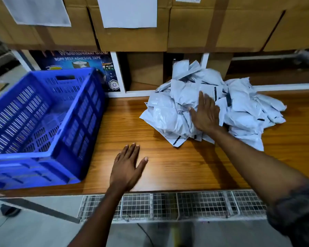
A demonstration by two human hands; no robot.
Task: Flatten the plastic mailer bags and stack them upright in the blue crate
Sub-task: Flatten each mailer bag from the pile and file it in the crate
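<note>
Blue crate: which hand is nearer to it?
Left. The left hand is open over the table beside the blue crate; the right hand rests on the mailer bag pile, farther off.

I'm looking into a packing or dispatch stockroom. Behind the glossy wood-grain worktop (168, 166), brown cardboard cartons (132, 40) stand stacked with white paper sheets (127, 11) stuck to their fronts. Beneath them a dark printed box (75, 59) reads "BOPP SELF ADHESIVE TAPE". On the worktop sit a blue slotted plastic crate (86, 118) and a heap of pale grey plastic mailer bags (239, 104). Wire-mesh bins (194, 205) line the worktop's near edge.
</note>
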